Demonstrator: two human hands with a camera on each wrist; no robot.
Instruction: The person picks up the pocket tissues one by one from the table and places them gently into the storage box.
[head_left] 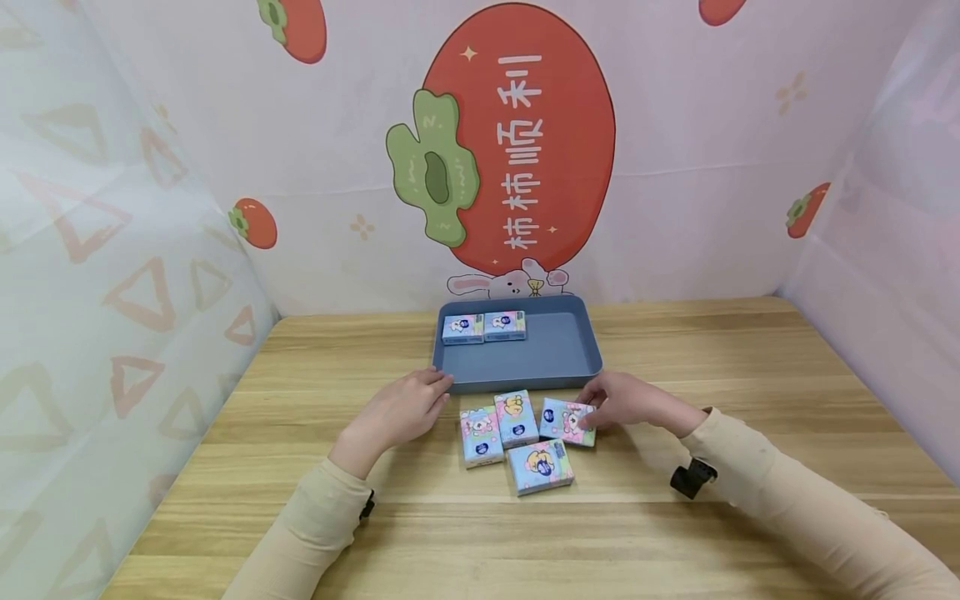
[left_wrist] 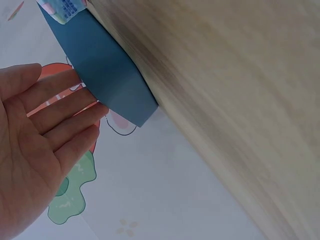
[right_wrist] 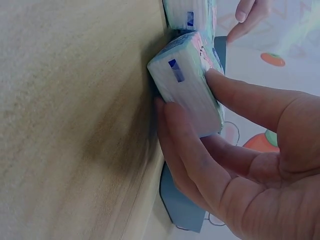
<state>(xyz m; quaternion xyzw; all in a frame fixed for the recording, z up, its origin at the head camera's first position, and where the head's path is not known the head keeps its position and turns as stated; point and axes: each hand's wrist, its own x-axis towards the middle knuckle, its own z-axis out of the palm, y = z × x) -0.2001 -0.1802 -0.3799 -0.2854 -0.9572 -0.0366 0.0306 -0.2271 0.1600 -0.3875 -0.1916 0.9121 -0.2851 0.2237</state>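
Observation:
My right hand [head_left: 622, 400] pinches a small tissue pack [head_left: 567, 422] by its right end, thumb on its printed face. In the right wrist view that tissue pack [right_wrist: 187, 82] looks tilted, with fingers along its far side and under its edge. Other tissue packs lie close by: one on the left [head_left: 482, 437], one in the middle [head_left: 517, 419] and one in front [head_left: 541, 467]. My left hand [head_left: 401, 410] has its fingers extended, fingertips at the near left corner of the blue tray [head_left: 525, 385]. Nothing is held in the left palm [left_wrist: 30, 145].
Two tissue packs, a left one [head_left: 462, 328] and a right one [head_left: 505, 326], stand side by side in the tray's back left part. Beneath everything is a wooden table [head_left: 360, 533]. Behind it hangs a printed backdrop [head_left: 675, 233], with side curtains at left and right.

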